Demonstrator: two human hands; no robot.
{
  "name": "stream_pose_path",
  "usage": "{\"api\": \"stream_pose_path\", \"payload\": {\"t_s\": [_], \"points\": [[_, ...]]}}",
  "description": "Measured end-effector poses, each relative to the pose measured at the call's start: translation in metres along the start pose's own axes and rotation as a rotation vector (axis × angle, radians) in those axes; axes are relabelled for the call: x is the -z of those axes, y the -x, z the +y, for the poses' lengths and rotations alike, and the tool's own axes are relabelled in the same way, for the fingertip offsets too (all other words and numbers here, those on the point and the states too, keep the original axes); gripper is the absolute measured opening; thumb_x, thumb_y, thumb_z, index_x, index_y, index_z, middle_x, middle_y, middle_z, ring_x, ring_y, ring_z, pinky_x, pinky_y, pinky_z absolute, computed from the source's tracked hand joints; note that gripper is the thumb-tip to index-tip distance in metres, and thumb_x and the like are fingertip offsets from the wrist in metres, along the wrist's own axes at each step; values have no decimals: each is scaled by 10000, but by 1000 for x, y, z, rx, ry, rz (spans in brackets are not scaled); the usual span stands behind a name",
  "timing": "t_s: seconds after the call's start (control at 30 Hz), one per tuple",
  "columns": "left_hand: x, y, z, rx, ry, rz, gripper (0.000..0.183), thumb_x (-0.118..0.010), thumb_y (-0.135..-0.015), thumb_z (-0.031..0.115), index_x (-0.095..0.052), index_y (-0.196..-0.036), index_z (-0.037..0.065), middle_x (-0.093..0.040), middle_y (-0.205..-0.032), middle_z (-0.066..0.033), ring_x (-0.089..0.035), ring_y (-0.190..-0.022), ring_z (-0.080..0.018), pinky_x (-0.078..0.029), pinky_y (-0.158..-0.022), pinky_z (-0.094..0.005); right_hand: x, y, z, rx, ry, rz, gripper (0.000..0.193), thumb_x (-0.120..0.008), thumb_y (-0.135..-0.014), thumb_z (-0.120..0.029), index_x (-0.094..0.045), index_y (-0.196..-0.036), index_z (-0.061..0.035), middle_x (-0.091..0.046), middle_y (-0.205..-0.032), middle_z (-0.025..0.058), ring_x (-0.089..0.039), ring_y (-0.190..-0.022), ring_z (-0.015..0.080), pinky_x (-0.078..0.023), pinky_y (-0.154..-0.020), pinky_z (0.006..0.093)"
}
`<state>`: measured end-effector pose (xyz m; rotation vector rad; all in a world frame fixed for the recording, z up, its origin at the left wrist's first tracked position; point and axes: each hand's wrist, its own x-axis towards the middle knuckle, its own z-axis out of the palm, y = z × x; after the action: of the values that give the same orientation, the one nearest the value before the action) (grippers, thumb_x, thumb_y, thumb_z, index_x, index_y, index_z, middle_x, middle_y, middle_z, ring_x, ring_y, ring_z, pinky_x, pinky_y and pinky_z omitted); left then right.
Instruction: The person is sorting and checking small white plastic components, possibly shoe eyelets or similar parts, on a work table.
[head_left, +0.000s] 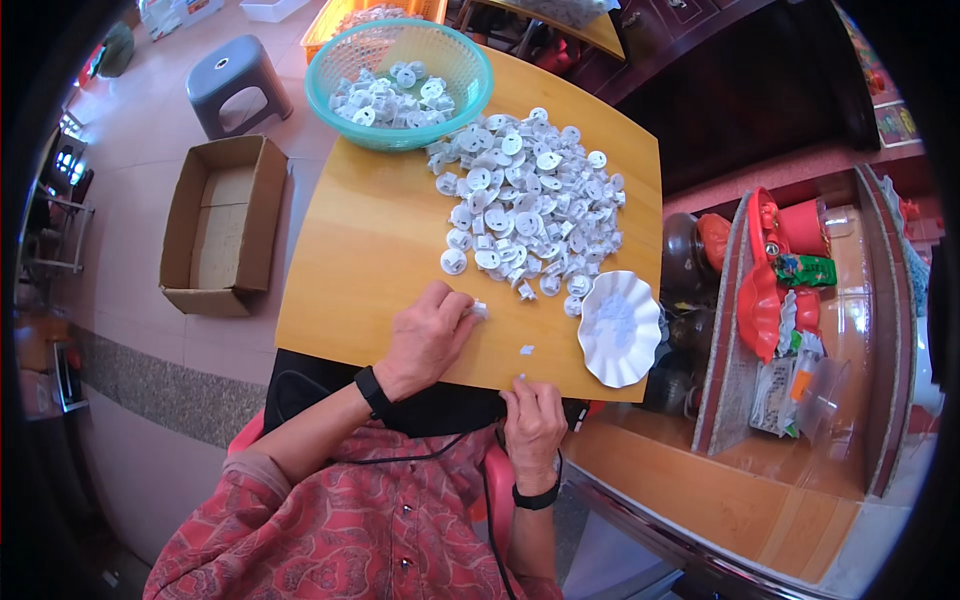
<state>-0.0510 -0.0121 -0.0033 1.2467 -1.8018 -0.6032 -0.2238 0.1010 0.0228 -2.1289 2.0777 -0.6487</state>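
My left hand (428, 338) is closed in a pinch around a small white plastic part (480, 310) above the front of the wooden table. Closer to me, at the table's front edge, my right hand (535, 428) has its fingers drawn together, with a tiny pale piece (521, 377) at the tips. Between the hands a small flat white chip (527, 350) lies on the tabletop. A large heap of white round plastic parts (530, 195) spreads beyond my left hand. To the right stands a white scalloped dish (648, 345) holding small pale pieces, too fine to tell apart.
A teal mesh basket (330, 105) with more white parts sits at the table's (350, 240) far left corner. On the floor to the left are an open cardboard box (263, 215) and a grey stool (232, 75). Shelves with red containers (760, 310) stand close on the right.
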Motion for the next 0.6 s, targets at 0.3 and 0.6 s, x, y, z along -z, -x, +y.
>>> {"api": "stream_pose_path", "payload": {"t_s": [0.3, 0.6], "points": [[11, 4, -5, 164, 326, -27, 179, -743, -846, 67, -591, -930, 23, -588, -802, -42, -602, -621, -117, -496, -546, -271, -1, 3, -5, 100, 80, 58, 121, -692, -824, 11, -606, -910, 8, -567, -859, 145, -605, -798, 341, -504, -697, 426], [33, 5, -4, 679, 1007, -373, 191, -711, -912, 117, -565, -976, 10, -671, -835, -69, -655, -710, -104, -538, -619, -238, 9, -21, -35, -497, -916, 134, 120, -624, -973, -98, -570, -979, 8, -613, -825, 38, -583, -668, 71, -520, -627, 216]]}}
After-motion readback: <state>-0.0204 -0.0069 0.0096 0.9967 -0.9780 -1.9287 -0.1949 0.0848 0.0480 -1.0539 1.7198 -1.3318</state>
